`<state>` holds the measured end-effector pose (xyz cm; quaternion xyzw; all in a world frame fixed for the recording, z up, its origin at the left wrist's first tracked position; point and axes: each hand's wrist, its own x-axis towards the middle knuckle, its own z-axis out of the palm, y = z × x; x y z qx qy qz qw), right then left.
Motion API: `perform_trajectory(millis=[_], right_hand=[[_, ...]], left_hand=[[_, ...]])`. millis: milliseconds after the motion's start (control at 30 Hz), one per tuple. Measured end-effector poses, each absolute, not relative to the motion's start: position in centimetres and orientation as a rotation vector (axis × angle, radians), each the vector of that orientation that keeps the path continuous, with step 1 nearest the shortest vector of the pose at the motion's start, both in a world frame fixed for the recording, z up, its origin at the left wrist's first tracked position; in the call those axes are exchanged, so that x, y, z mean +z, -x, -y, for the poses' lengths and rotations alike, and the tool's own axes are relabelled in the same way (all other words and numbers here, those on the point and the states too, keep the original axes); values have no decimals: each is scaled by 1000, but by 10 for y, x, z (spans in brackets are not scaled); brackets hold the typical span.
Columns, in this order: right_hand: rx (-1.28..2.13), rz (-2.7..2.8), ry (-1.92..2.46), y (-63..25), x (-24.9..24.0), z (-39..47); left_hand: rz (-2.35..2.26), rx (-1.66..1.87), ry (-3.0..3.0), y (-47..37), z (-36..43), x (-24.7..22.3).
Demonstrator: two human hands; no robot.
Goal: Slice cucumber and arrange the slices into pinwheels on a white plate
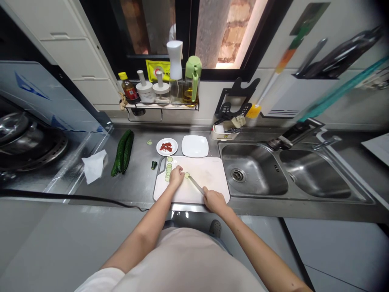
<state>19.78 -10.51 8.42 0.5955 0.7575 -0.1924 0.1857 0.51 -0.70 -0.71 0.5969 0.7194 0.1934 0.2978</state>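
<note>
My right hand (214, 200) is wrapped round the handle of a kitchen knife (197, 185), its blade slanting up and left over the white cutting board (209, 172). At the blade's tip lies a pale green cucumber slice (187, 175). Just left of that slice is my left hand (176, 177), low over the board with its fingers curled together; whatever they may hold is hidden. Beside this hand, a row of overlapping cucumber slices (168, 172) runs along the board's left side, with a single slice (169, 159) above it.
Behind the board stand a plate of chopped red pieces (166, 142) and a white square plate (195, 151). Whole cucumbers (122, 152), a cucumber end (154, 165) and a white tissue (95, 166) lie to the left. A double sink (255, 168) adjoins on the right. Condiment bottles occupy a wall rack (164, 106).
</note>
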Motion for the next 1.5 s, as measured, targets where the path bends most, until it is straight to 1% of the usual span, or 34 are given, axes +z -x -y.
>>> perform_trajectory(millis=[900,1133,1500], right_hand=[[-642,-2125,-1622,-184,81,80],[-610,-2144,-1634,-181,82,79],[-659,-2092,-1616,-190,85,87]], left_hand=[[-1924,459,-1562,-5,4,-1],[-1924,459,-1567,-5,5,1],[-1917,450,-1557,-5,5,3]])
